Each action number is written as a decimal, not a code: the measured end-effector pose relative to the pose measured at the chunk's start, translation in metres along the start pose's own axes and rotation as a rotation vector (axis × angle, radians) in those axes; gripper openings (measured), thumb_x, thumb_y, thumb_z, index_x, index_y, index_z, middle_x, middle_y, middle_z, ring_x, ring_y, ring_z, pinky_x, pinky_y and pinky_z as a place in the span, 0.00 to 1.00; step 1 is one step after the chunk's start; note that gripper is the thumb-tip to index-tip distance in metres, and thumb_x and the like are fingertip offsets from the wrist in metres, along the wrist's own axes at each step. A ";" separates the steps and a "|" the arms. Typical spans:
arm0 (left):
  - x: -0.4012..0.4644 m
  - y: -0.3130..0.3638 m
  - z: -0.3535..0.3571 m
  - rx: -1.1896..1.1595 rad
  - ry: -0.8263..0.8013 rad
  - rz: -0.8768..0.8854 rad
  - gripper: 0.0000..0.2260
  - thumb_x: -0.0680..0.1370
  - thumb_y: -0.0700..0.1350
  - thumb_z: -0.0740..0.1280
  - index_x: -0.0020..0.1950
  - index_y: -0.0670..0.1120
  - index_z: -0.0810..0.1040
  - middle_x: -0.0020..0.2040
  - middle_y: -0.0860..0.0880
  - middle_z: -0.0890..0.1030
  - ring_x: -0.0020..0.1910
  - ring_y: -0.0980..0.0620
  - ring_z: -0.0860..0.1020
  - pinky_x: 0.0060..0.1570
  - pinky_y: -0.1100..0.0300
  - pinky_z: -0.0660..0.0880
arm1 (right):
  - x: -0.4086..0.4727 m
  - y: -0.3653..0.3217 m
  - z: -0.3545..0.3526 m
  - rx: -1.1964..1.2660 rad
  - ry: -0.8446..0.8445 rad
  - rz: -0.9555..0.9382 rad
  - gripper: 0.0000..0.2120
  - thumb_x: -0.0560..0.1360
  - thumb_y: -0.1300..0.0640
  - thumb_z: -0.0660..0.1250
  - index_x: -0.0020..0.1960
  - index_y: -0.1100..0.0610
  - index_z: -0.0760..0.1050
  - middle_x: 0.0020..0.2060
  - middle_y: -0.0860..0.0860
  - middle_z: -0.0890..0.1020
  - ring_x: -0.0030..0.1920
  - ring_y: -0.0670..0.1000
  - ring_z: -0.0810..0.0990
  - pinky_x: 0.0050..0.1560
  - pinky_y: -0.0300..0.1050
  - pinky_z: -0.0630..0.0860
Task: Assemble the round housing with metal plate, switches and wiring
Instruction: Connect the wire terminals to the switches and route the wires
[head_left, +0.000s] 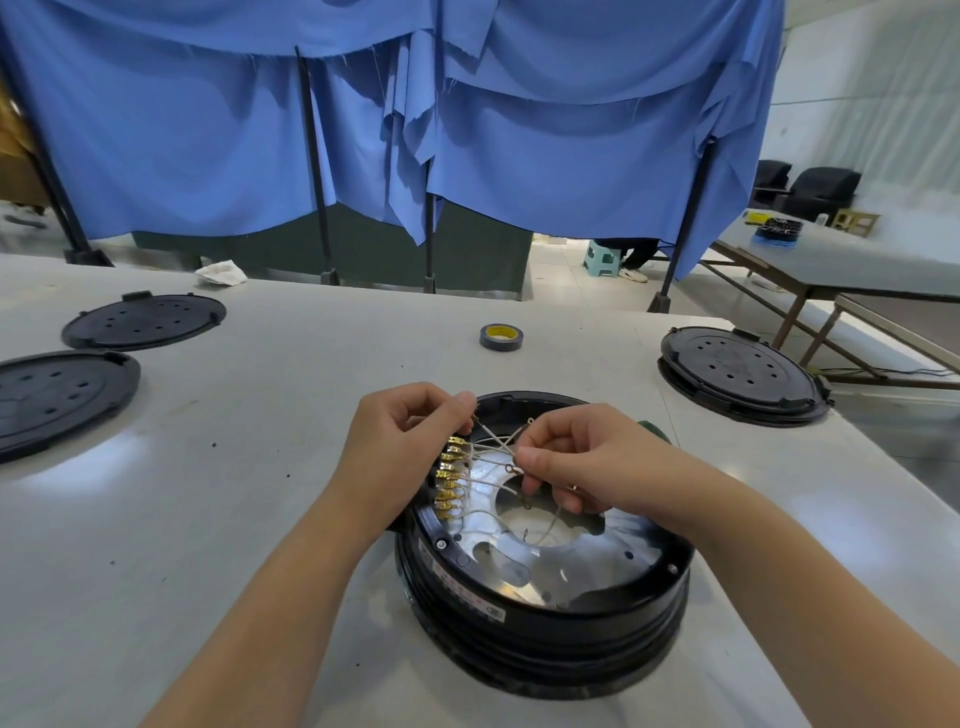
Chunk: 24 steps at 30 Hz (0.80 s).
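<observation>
Head view: a black round plastic housing (545, 623) sits on the pale grey worktop (208, 519) in the lower centre of the frame, open side up. Inside it lies a shiny silver metal plate (597, 561) with a large round opening near its middle.

Along the housing's left inner rim runs a row of small brass terminal connectors (451, 480), one below the other. Thin pale wires (488, 480) fan out from them to the right, crossing over the plate.

The left hand (405, 436) hovers over the housing's upper left rim, its grip closed in a pinch on the end of one wire between thumb and forefinger. The right hand (576, 457) is above the middle of the plate, fingers curled, its grip pinching a bunch of the same wires.

At the left edge of the frame lie two flat black round plastic lids with small holes, one (145, 321) further back and one (57, 400) nearer. A third such lid (737, 371) tops a stack at the right. A roll of dark tape with a yellow core (501, 336) stands on the worktop beyond the housing, well apart from it. A crumpled white cloth (221, 273) lies at the worktop's far edge, upper left. Blue fabric curtains (467, 130) hang across the top of the frame.
</observation>
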<state>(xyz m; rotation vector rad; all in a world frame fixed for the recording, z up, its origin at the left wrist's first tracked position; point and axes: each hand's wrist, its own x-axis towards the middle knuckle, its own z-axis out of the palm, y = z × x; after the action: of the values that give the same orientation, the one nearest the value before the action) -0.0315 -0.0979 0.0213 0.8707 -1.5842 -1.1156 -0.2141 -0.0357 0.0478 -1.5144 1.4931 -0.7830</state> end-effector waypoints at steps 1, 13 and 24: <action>0.000 0.000 0.000 0.005 0.000 -0.004 0.14 0.76 0.47 0.70 0.31 0.48 0.81 0.28 0.53 0.79 0.27 0.59 0.76 0.29 0.69 0.72 | 0.000 0.000 0.000 0.013 -0.011 0.000 0.05 0.77 0.56 0.67 0.43 0.53 0.78 0.34 0.49 0.83 0.24 0.44 0.70 0.23 0.35 0.66; 0.002 -0.002 -0.005 0.134 -0.054 -0.056 0.13 0.76 0.49 0.69 0.32 0.51 0.82 0.30 0.52 0.81 0.30 0.60 0.77 0.34 0.66 0.74 | -0.003 -0.002 -0.008 -0.015 -0.047 -0.003 0.06 0.77 0.54 0.67 0.43 0.53 0.79 0.32 0.48 0.81 0.24 0.43 0.68 0.25 0.32 0.65; 0.002 -0.003 -0.002 0.172 -0.053 -0.064 0.11 0.75 0.50 0.70 0.34 0.48 0.83 0.33 0.52 0.82 0.34 0.59 0.79 0.45 0.58 0.75 | -0.007 -0.002 -0.014 -0.134 -0.057 -0.012 0.03 0.74 0.54 0.71 0.45 0.54 0.80 0.35 0.51 0.83 0.31 0.47 0.79 0.33 0.42 0.78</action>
<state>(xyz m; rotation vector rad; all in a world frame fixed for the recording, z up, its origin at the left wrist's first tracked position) -0.0295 -0.1013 0.0192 1.0186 -1.7259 -1.0659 -0.2261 -0.0306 0.0569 -1.6324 1.5211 -0.6515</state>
